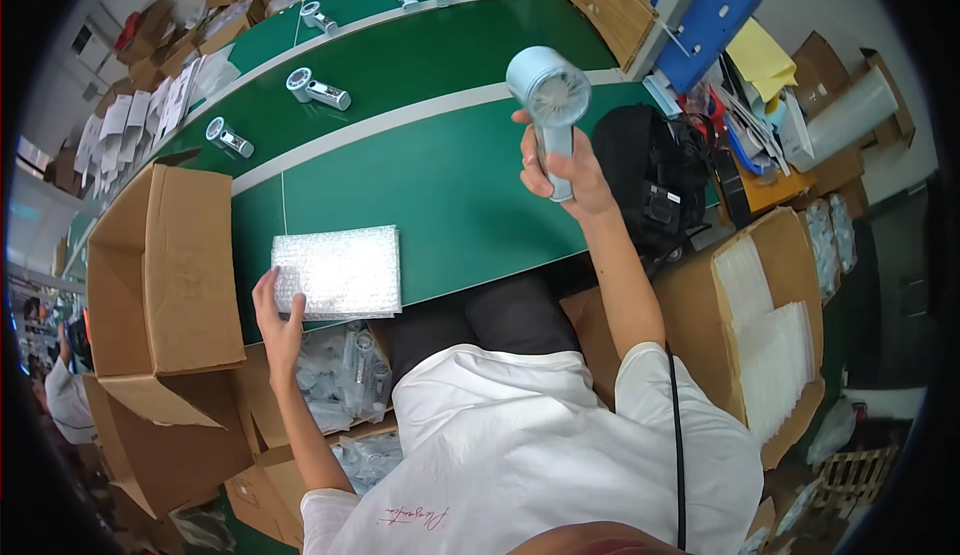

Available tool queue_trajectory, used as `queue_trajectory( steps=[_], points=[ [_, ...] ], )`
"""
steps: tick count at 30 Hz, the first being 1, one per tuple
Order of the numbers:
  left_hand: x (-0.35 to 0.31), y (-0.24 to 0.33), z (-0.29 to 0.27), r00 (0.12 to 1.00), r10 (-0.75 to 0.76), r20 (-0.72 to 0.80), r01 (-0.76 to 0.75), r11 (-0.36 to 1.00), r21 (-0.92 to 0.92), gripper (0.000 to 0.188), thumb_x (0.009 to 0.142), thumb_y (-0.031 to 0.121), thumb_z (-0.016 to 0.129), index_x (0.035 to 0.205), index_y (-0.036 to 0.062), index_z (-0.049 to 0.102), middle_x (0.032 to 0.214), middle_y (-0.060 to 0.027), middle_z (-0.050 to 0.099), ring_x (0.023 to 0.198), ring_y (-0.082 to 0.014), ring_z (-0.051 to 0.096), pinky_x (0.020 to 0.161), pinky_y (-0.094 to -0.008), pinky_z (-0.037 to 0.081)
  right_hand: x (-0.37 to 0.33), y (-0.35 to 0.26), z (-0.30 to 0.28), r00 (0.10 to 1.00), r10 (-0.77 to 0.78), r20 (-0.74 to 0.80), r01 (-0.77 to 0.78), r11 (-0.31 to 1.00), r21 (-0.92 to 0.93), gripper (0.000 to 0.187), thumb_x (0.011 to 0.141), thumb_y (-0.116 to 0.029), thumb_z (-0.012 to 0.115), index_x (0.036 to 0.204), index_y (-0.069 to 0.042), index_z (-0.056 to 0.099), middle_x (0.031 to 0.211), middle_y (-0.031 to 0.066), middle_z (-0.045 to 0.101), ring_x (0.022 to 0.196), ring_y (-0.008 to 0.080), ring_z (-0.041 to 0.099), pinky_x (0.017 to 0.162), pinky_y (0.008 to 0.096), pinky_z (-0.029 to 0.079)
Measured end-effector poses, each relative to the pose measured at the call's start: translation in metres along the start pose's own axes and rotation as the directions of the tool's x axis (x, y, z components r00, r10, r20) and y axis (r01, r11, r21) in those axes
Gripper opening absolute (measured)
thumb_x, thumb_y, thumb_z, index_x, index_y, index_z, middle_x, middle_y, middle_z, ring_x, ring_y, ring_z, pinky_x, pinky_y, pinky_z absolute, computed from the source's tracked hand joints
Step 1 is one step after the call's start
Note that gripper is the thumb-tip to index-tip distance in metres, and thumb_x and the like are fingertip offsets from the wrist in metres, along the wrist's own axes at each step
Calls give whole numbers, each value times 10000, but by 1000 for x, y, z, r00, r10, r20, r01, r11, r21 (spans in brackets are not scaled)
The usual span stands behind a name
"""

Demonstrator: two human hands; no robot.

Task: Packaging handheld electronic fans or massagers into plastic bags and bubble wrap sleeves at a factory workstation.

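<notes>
My right hand [568, 170] is raised over the right part of the green table, its fingers wrapped round the handle of a pale blue handheld fan [550, 95]. The fan's round, grilled head points up and toward me. At the table's near left, my left hand [283, 320] rests against the lower left corner of a flat stack of silvery bubble-wrap bags [338, 270]. Its thumb lies on the top bag, and the other fingers are spread along the left edge.
Left of the bags stands an open cardboard box [195, 265]. A black backpack [645, 170] lies on the right. Several more fans [318, 90] are spread across the far belt and ledge. By my legs are boxes of plastic-wrapped items [345, 375] and white sleeves [765, 345].
</notes>
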State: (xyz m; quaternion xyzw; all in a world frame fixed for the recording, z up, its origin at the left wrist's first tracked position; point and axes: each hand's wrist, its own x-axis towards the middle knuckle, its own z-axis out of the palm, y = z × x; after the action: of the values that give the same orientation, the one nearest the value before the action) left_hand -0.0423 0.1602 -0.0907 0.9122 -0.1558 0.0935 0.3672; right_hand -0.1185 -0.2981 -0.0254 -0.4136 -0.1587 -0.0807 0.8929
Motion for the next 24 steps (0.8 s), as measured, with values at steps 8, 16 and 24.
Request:
queue_trajectory(
  steps=[8, 16, 24],
  points=[
    [21, -4, 1, 968, 43, -246, -29, 998, 61, 223, 858, 86, 741, 1049, -9, 678, 840, -54, 663, 720, -160, 562, 719, -277, 490, -37, -18, 22, 826, -564, -10, 26, 56, -998, 500, 676, -20, 804, 1150, 5, 648, 877, 64, 668, 659, 175, 578, 618, 279, 481],
    [22, 125, -64, 582, 632, -512, -283, 748, 601, 229, 769, -12, 801, 968, 87, 748, 834, -4, 641, 745, -151, 516, 746, -260, 443, -40, -20, 13, 893, -426, 141, -23, -357, -934, 588, 588, 24, 757, 1160, -93, 682, 875, 33, 668, 634, 204, 568, 629, 310, 477],
    [-27, 125, 79, 940, 322, 114, -325, 946, 9, 117, 782, 135, 787, 879, 84, 746, 1160, -120, 476, 957, -266, 443, 834, -343, 430, -59, 49, 12, 917, -384, -112, -97, 59, -994, 493, 659, -11, 806, 1130, -28, 658, 854, 54, 648, 668, 186, 572, 619, 303, 472]
  ],
)
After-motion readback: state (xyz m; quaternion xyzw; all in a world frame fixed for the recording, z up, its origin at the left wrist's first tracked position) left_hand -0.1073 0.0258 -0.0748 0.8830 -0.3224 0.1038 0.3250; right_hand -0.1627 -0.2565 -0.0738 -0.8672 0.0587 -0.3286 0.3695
